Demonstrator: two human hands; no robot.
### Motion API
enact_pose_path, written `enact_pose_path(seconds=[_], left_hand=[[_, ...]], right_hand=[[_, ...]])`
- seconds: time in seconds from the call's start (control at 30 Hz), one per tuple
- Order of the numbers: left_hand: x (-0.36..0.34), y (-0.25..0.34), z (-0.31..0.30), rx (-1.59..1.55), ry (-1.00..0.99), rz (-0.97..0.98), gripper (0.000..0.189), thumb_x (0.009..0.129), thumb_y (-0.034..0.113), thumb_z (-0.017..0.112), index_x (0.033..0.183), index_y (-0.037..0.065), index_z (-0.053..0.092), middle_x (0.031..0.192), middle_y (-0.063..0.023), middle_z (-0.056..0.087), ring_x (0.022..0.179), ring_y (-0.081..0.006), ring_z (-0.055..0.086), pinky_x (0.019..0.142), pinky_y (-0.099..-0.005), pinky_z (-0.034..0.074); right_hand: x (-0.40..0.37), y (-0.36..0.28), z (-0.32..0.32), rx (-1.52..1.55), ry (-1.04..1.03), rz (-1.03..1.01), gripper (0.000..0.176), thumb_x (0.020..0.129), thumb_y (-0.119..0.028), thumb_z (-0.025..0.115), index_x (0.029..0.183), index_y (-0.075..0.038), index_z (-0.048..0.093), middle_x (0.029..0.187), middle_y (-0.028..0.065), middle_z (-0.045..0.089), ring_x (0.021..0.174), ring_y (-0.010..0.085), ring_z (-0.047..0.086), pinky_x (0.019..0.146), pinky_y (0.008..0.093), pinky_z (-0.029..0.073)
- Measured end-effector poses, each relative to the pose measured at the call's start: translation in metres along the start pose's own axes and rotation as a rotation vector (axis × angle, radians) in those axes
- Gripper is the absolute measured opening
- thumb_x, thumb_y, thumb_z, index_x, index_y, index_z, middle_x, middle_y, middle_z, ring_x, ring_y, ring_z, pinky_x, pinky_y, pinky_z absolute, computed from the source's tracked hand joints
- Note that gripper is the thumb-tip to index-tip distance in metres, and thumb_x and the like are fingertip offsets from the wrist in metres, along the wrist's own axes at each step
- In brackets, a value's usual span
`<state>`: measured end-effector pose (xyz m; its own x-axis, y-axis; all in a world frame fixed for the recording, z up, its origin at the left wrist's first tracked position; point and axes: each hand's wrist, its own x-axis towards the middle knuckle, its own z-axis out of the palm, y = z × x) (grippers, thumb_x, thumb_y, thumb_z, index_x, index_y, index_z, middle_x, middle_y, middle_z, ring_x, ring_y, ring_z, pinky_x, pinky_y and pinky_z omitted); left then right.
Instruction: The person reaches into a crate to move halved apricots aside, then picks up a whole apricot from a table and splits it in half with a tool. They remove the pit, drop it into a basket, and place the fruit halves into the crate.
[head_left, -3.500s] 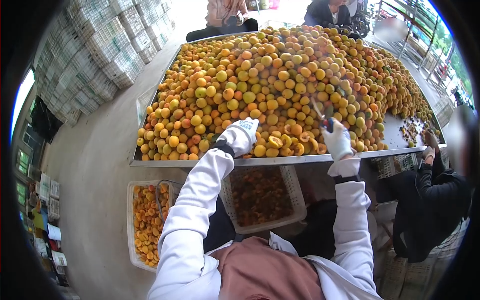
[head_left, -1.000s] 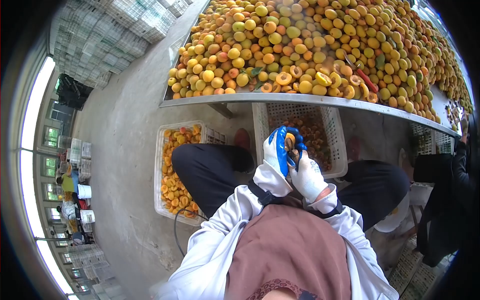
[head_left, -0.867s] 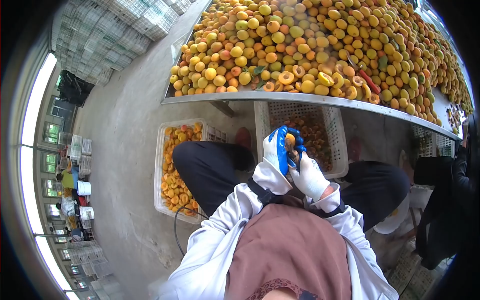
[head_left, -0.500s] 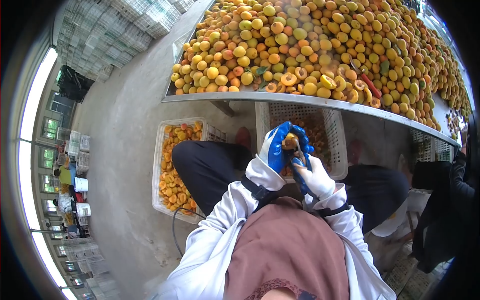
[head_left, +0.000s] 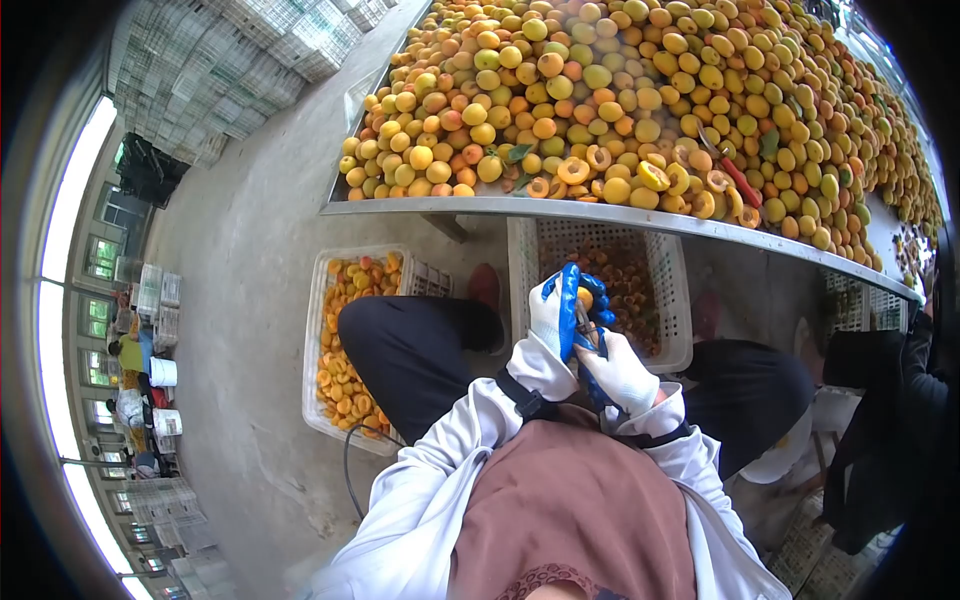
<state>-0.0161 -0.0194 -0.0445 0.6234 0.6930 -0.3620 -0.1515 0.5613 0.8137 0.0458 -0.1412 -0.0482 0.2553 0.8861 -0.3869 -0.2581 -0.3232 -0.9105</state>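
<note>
My left hand (head_left: 556, 305), in a blue and white glove, is closed around an apricot (head_left: 584, 297), of which only a part shows between the blue fingers. Close against it, my right hand (head_left: 617, 368), gloved the same way, grips a small metal-tipped tool (head_left: 590, 337) whose tip meets the fruit. Both hands are over my lap, near a white crate (head_left: 675, 300) with brownish pieces inside. Ahead is a metal-edged table (head_left: 600, 210) heaped with apricots (head_left: 560, 85); some halved ones and a red-handled knife (head_left: 741, 182) lie near its edge.
A white crate (head_left: 312, 370) of apricot halves stands on the floor left of my leg. Stacked crates (head_left: 215, 70) rise at the upper left. People (head_left: 130, 380) are at the far left. Dark clothing (head_left: 870, 430) shows at the right.
My hands have moved slightly down in the view and stay together, with the left glove turned and the fruit more covered. The table edge appears a little lower.
</note>
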Motion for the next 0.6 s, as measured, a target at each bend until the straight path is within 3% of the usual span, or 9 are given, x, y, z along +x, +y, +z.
enact_pose_path(seconds=[0.13,0.2,0.23,0.3,0.33,0.4,0.53,0.6], left_hand=[[0.0,0.012,0.002,-0.098,-0.054,-0.155,0.041,0.102,0.037,0.055,0.091,-0.001,0.065,0.077,-0.0151,0.064,0.066,-0.0294,0.066,0.062,-0.0414,0.06],[-0.005,0.018,0.005,-0.18,-0.058,-0.259,0.037,0.1,0.037,0.057,0.092,0.001,0.064,0.076,-0.0136,0.062,0.067,-0.03,0.066,0.07,-0.0462,0.061],[-0.005,0.015,0.002,-0.183,-0.053,-0.26,0.037,0.1,0.037,0.057,0.092,0.001,0.064,0.076,-0.0136,0.062,0.067,-0.03,0.066,0.07,-0.0462,0.061],[-0.003,0.011,-0.002,-0.287,-0.041,-0.308,0.034,0.099,0.035,0.059,0.091,0.003,0.064,0.076,-0.0122,0.062,0.07,-0.0271,0.065,0.08,-0.0491,0.06],[-0.003,0.011,-0.003,-0.286,-0.04,-0.308,0.034,0.099,0.035,0.059,0.091,0.003,0.064,0.076,-0.0122,0.062,0.07,-0.0271,0.065,0.08,-0.0491,0.06],[-0.002,0.012,-0.005,-0.371,-0.016,-0.39,0.03,0.098,0.033,0.061,0.09,0.005,0.064,0.077,-0.0106,0.062,0.072,-0.0245,0.064,0.087,-0.0517,0.059],[-0.003,0.015,-0.007,-0.411,-0.021,-0.393,0.027,0.098,0.031,0.062,0.088,0.006,0.063,0.077,-0.0092,0.062,0.07,-0.024,0.063,0.086,-0.0524,0.059],[-0.002,0.015,-0.009,-0.445,-0.047,-0.415,0.029,0.099,0.031,0.06,0.089,0.004,0.064,0.076,-0.0083,0.062,0.073,-0.0233,0.065,0.085,-0.0514,0.06]], right_hand=[[-0.001,0.002,-0.006,0.151,-0.047,0.085,0.022,0.101,-0.017,0.058,0.115,-0.001,0.063,0.087,0.0036,0.066,0.074,0.0109,0.059,0.065,0.0291,0.051],[0.004,0.016,-0.001,-0.201,0.08,-0.261,0.024,0.1,-0.016,0.059,0.115,0.002,0.061,0.088,0.0091,0.07,0.075,0.0198,0.065,0.068,0.0367,0.053],[0.002,0.016,-0.001,-0.202,0.076,-0.258,0.024,0.1,-0.016,0.059,0.115,0.002,0.061,0.088,0.0091,0.07,0.075,0.0198,0.065,0.068,0.0367,0.053],[-0.001,0.008,-0.002,-0.44,0.078,-0.191,0.038,0.099,-0.018,0.058,0.13,0.004,0.053,0.097,0.0269,0.07,0.09,0.0422,0.07,0.077,0.045,0.054],[-0.002,0.005,-0.001,-0.438,0.078,-0.191,0.038,0.099,-0.018,0.058,0.13,0.004,0.053,0.097,0.0269,0.07,0.09,0.0422,0.07,0.077,0.045,0.054],[-0.003,0.0,0.001,-0.49,0.124,-0.224,0.026,0.096,-0.014,0.062,0.113,0.005,0.058,0.09,0.0279,0.069,0.084,0.0422,0.071,0.071,0.0459,0.053],[-0.005,-0.008,0.003,-0.49,0.121,-0.243,0.027,0.094,-0.013,0.063,0.114,0.005,0.058,0.089,0.0299,0.068,0.087,0.0466,0.068,0.071,0.0464,0.053],[-0.003,-0.003,0.001,-0.518,0.071,-0.231,0.044,0.096,-0.018,0.061,0.132,0.005,0.05,0.097,0.0297,0.069,0.09,0.0468,0.068,0.078,0.0468,0.054]])
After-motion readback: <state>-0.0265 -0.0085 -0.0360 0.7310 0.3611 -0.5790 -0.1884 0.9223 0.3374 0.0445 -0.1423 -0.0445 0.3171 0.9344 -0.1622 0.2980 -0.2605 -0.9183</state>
